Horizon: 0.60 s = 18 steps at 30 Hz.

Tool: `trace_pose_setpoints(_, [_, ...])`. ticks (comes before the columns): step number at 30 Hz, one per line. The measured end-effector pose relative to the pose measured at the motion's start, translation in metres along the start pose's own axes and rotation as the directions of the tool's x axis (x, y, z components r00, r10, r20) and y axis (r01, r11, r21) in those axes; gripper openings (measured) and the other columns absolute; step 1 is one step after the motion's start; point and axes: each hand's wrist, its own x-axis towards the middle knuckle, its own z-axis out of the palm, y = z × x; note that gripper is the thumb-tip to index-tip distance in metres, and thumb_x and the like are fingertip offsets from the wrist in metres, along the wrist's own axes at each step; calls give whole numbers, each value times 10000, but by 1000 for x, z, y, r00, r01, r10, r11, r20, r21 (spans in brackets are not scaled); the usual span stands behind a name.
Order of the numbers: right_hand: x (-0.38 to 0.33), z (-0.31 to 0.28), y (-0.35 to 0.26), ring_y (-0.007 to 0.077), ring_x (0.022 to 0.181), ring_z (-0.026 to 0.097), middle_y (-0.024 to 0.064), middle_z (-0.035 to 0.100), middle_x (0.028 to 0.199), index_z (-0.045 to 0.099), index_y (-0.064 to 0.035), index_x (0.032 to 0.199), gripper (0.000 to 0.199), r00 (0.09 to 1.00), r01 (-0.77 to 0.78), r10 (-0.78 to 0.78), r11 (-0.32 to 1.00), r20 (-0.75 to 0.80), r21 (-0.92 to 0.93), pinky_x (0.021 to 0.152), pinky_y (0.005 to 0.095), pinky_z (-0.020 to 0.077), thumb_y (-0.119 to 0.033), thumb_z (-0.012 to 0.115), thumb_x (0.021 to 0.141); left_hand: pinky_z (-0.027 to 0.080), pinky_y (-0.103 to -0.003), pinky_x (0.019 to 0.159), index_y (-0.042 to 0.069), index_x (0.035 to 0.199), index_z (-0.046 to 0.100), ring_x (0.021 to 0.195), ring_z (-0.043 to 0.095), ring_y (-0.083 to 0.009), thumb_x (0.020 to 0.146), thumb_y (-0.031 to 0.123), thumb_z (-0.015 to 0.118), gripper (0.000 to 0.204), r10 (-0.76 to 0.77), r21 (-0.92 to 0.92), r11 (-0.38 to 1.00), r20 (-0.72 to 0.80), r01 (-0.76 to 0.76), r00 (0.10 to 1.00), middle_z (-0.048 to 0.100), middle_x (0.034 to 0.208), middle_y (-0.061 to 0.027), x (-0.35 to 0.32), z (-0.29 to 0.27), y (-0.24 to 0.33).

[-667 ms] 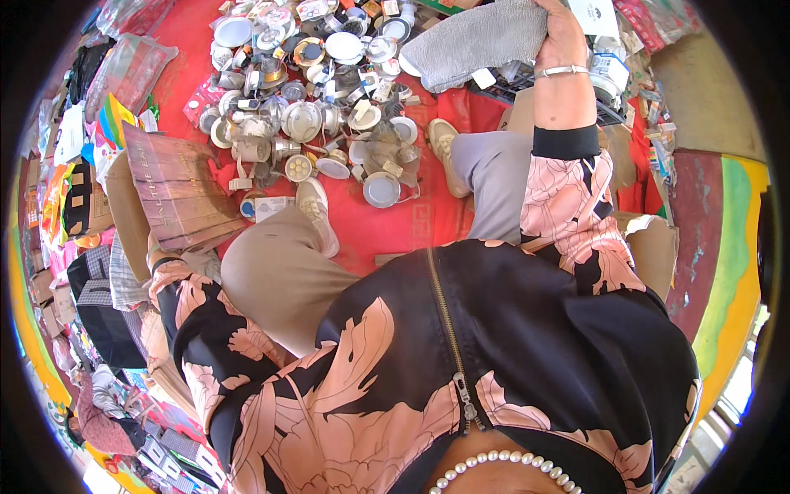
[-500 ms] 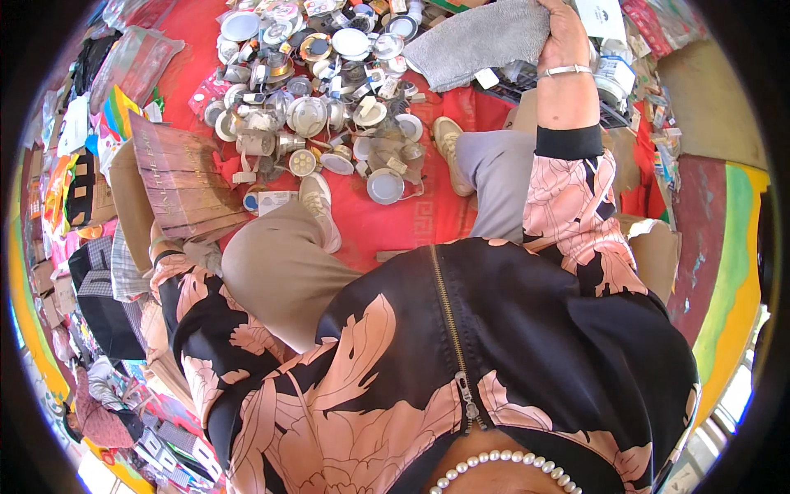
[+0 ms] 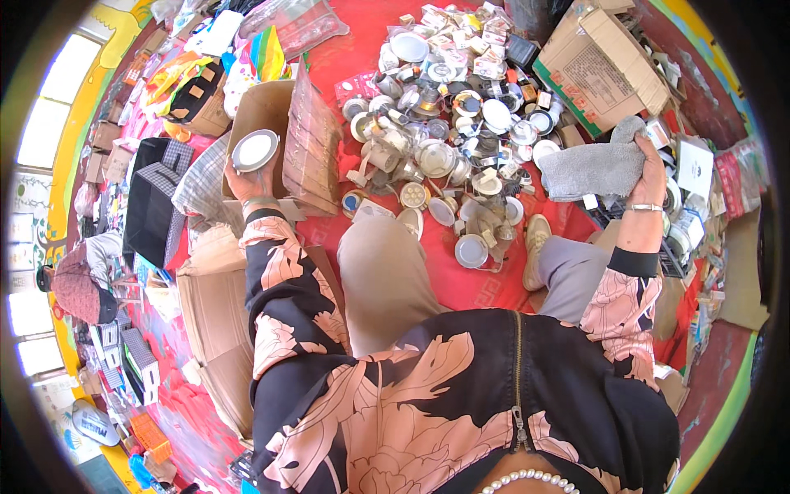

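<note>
Left hand [image 3: 253, 183], 10 o'clock: half-curled, holding round white-rimmed disc [image 3: 256, 151]. Right hand [image 3: 650, 170], 2 o'clock: closed upon one grey cloth [image 3: 588, 169].

Left arm [image 3: 284, 280], clad in a black fabric sleeve with pink floral print: extended forward on the person's left side. Left wrist [image 3: 259, 204]: exposed beyond the black cuff. Left hand [image 3: 251, 183]: raised and engaged in a grip (fingers partly hidden). Right arm [image 3: 625, 292], in a matching sleeve: extended forward on the right side. Right forearm [image 3: 640, 235]: exposed between cuff and wrist. Right hand [image 3: 650, 169]: gripping, fingers partly hidden. Both hands: well apart, forward of the torso.
</note>
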Motion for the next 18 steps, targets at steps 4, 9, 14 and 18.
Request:
trace_pose_setpoints(4, [-7, 14, 3, 225, 783, 626, 78, 647, 880, 615, -44, 941, 211, 998, 3, -7, 997, -56, -76, 724, 346, 516, -120, 663, 750, 432, -489, 910, -2, 1176, 469, 1051, 533, -287, 795, 226, 595, 461, 78, 248, 965, 43, -86, 996, 542, 1147, -170, 25, -45, 1])
trace_pose_setpoints(9, [2, 3, 6, 212, 739, 607, 56, 626, 794, 611, -58, 861, 163, 999, 32, -32, 999, 1, -37, 708, 325, 485, -95, 679, 718, 460, -450, 879, 3, 1102, 536, 949, 584, -285, 829, 317, 585, 419, -373, 214, 832, -470, 513, 800, 606, 1046, -134, 44, -72, -24])
trace_pose_setpoints(14, [3, 2, -9, 239, 715, 625, 99, 640, 813, 599, -8, 895, 162, 992, 99, -92, 991, -82, 87, 660, 349, 513, -72, 641, 753, 384, -492, 960, 67, 1123, 552, 1083, 524, -306, 851, 307, 523, 364, -441, 370, 728, -392, 577, 807, 573, 1154, -120, 42, -87, -23])
trace_pose_setpoints(18, [3, -25, -29, 259, 715, 640, 130, 648, 825, 605, 28, 909, 166, 976, 159, -136, 978, -168, 133, 654, 363, 534, -50, 630, 765, 373, -503, 966, 65, 1147, 548, 1108, 511, -309, 861, 323, 494, 389, -497, 524, 616, -321, 588, 806, 564, 1182, -111, 35, -67, -27])
